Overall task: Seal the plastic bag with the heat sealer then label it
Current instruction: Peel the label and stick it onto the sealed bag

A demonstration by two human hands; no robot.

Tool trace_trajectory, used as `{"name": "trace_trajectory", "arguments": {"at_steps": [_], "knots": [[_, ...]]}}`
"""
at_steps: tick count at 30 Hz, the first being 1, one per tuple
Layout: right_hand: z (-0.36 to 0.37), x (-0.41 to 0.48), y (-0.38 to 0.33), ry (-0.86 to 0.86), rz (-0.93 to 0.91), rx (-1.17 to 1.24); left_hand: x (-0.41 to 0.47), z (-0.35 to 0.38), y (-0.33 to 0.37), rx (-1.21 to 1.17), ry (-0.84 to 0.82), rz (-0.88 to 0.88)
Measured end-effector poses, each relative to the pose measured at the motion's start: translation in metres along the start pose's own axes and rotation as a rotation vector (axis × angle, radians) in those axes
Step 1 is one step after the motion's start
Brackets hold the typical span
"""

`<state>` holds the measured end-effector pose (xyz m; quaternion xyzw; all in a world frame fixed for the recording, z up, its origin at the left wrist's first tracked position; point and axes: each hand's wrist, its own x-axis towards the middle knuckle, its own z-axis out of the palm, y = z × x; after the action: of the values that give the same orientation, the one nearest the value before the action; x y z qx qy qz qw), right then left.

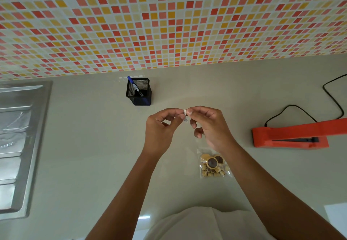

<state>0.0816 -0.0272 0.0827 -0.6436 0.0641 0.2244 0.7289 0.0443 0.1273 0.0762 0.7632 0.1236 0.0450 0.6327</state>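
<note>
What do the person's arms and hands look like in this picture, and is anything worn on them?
The left forearm and the right forearm are bare as far as the picture shows; no sleeves appear. The left hand and the right hand have no gloves, and no ring, watch or bracelet is visible. A white garment shows at the bottom edge, over the body.

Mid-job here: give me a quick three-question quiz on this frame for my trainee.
1. True or false: the plastic bag lies on the counter, in neither hand.
2. What do the left hand and right hand pinch between them? A) a pen B) a small white label C) a cord
3. Fill in: the heat sealer sits on the person's ____ side.
Key: 1 true; 2 B; 3 right.
</note>
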Motion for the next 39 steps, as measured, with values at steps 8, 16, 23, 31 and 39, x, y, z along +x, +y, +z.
{"name": "trace_trajectory", "arguments": {"at_steps": [8,16,23,31,39], "knots": [[-0.001,0.001,0.001,-0.036,-0.018,-0.072,-0.001,0.001,0.005,-0.053,-0.031,-0.066],[0.003,0.003,0.007,-0.027,0.018,-0.094,-0.002,0.002,0.004,-0.047,0.005,-0.109],[0.003,0.007,0.01,-0.019,0.111,-0.059,-0.002,-0.004,-0.007,0.277,-0.065,0.238],[0.0,0.009,0.015,-0.053,0.253,0.065,0.001,-0.014,-0.012,0.444,-0.116,0.41],[-0.003,0.013,0.019,-0.058,0.327,0.058,0.004,-0.016,-0.019,0.525,-0.144,0.441]]}}
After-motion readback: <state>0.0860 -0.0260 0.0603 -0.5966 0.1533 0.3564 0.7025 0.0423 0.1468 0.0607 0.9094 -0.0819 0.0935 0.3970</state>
